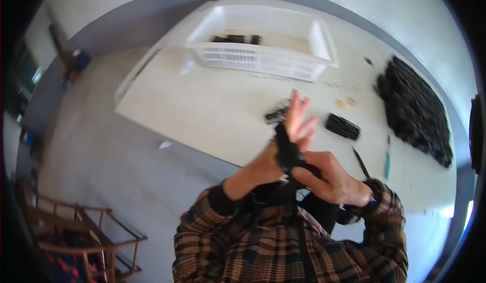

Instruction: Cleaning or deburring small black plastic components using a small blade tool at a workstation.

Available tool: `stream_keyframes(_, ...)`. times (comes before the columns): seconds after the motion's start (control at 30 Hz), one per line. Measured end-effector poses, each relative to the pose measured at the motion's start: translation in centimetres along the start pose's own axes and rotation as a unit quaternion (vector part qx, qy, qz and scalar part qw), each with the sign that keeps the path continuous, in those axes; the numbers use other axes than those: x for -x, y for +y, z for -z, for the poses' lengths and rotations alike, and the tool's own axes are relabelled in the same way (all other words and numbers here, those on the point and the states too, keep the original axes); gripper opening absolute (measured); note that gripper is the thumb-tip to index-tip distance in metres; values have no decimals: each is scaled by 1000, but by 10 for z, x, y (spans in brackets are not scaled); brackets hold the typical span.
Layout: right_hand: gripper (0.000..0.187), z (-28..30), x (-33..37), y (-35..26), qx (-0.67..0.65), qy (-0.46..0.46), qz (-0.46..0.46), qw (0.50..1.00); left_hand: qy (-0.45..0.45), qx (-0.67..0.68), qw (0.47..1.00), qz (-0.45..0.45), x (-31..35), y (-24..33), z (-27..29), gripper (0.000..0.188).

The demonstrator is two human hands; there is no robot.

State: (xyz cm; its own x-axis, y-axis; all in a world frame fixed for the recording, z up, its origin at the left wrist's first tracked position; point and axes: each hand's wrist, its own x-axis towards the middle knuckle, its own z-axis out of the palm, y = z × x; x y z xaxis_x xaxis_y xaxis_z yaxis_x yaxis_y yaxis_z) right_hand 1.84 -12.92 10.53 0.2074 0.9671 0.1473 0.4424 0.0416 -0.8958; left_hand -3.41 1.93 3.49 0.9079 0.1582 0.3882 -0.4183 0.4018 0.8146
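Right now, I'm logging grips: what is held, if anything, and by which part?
The right hand holds a black piece by its near end. It crosses the left hand, fingers spread; any grip there cannot be told.

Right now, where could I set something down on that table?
The widest bare patch of table lies left of the left hand, between the white basket and near edge. The right side is crowded: black pile, teal-handled tool, black bundle.

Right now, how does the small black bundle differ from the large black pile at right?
The small bundle is compact and straight-edged; the large pile is broad and shaggy. The bundle lies nearer the right hand; the pile, farther. Both are black, on the table.
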Motion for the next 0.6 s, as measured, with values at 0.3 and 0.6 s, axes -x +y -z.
stream_keyframes(0.3,22,18,20,13,-58,14,-78,995,-76,-5,997,25,-26,8,-27,95)
stream_keyframes(0.6,27,26,21,15,-89,27,-132,987,-41,-87,995,25,-42,0,-27,95)
